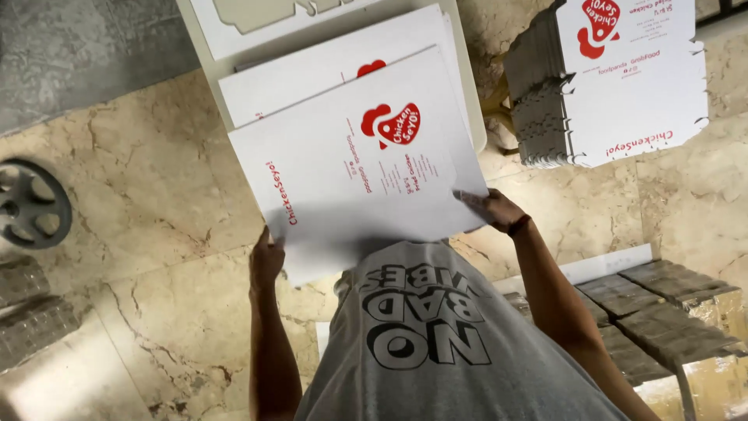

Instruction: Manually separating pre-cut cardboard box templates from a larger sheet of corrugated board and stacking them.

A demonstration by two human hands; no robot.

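I hold a flat white cardboard box blank (351, 171) with a red logo and red print in front of my chest. My left hand (266, 257) grips its near left corner, and my right hand (495, 209) grips its near right edge. The sheet is tilted slightly and lies over the front of a white table (204, 58). Another white printed sheet (312, 78) lies under it on that table. My grey printed shirt fills the lower middle of the view.
A thick stack of flat white box blanks (623, 86) stands at the upper right. Brown cardboard bundles (662, 312) sit at the lower right. A dark round wheel-like object (31, 204) lies on the marble floor at left.
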